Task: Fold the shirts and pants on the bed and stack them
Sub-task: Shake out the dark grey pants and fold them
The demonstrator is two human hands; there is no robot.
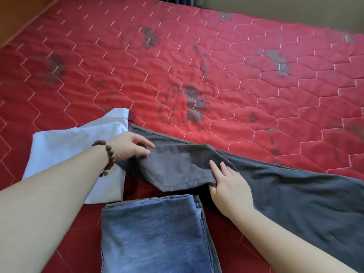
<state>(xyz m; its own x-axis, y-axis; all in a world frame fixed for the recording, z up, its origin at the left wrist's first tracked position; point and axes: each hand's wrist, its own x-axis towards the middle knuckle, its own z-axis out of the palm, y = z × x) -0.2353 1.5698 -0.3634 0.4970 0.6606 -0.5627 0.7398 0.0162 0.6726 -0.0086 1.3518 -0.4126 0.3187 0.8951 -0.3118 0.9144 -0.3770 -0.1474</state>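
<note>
Dark grey pants lie across the red quilted bed, stretching from the centre to the right edge. One leg end is folded back over the pants. My left hand, with a bead bracelet on the wrist, pinches the left corner of that folded leg end. My right hand grips its right edge, thumb tucked under the cloth and fingers on top. Folded blue jeans lie at the near centre. A folded white shirt lies to the left, partly under my left forearm.
The red quilt has hexagon stitching and dark grey printed patches. A wooden bed frame runs along the far left. A beige wall borders the far side of the bed.
</note>
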